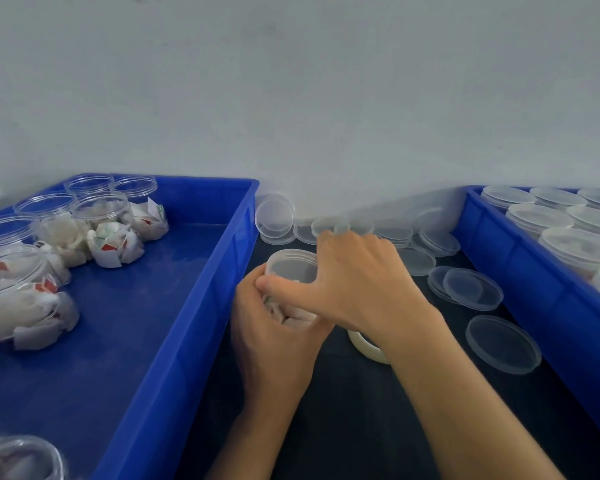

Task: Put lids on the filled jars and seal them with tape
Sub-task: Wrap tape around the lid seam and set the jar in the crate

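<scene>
While the left hand (274, 327) wraps its fingers round the body of a clear jar (291, 271) over the dark table (361, 427), the right hand (357, 282) sits on top of the same jar, thumb pressed across its near side and fingers curled over the far rim. Jar is tilted, mouth facing away from the camera, white sachets visible inside; can't tell whether a lid is on it. Tape roll (368, 348) lies flat on the table just beside the jar, partly hidden under the right wrist. Loose clear lids (471, 289) are scattered on the table between the two bins, more stacked against the wall (291, 98). Left blue bin (201, 306) holds open filled jars (108, 226) with no lids. Right blue bin (520, 289) holds lidded jars (575, 247) packed close together.
</scene>
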